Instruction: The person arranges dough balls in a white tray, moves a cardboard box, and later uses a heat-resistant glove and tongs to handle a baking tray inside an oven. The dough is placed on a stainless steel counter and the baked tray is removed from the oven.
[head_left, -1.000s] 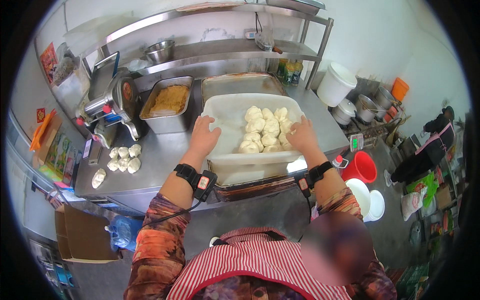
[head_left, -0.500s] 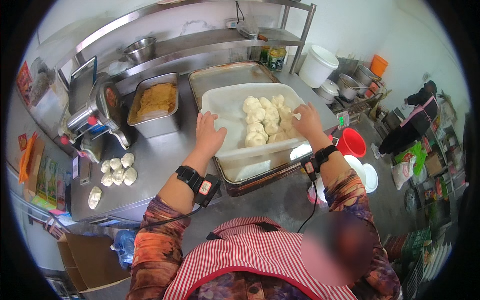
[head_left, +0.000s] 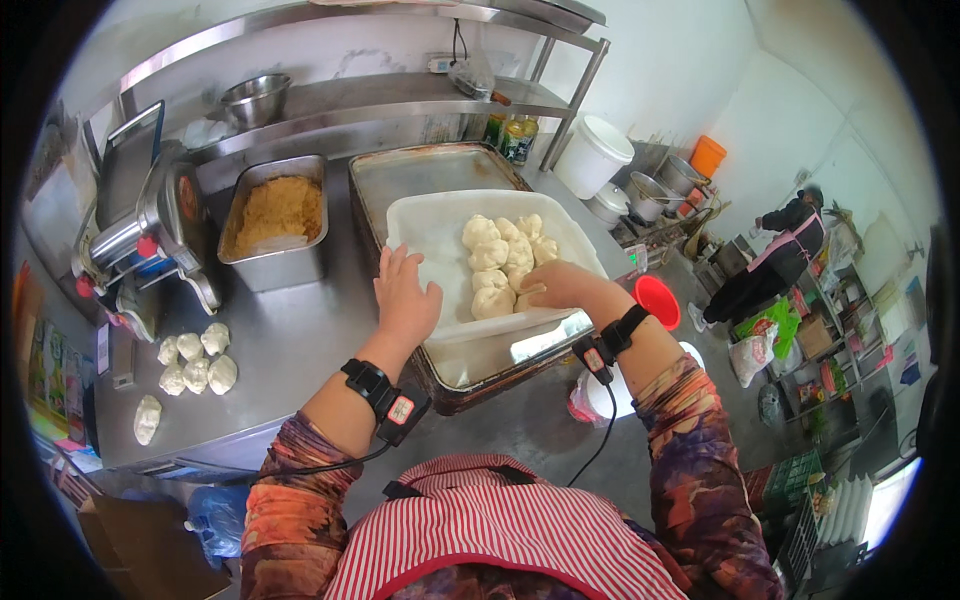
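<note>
A white plastic tub rests on a metal baking tray, with several pale dough balls bunched in its right half. My left hand is at the tub's left near rim, fingers spread and thumb apart, with nothing seen in it. Inside the near right part of the tub, my right hand has its fingers curled onto a dough ball at the edge of the bunch. That ball is partly hidden by the hand.
Left of the tub stands a steel pan of crumbly yellow-brown filling. A dough-rolling machine and several more dough pieces are farther left. A steel shelf runs behind. Buckets and another person are at the right.
My right hand has gone from the tub's right rim inward to the dough balls. My left hand stays by the left rim. The view has shifted somewhat.
</note>
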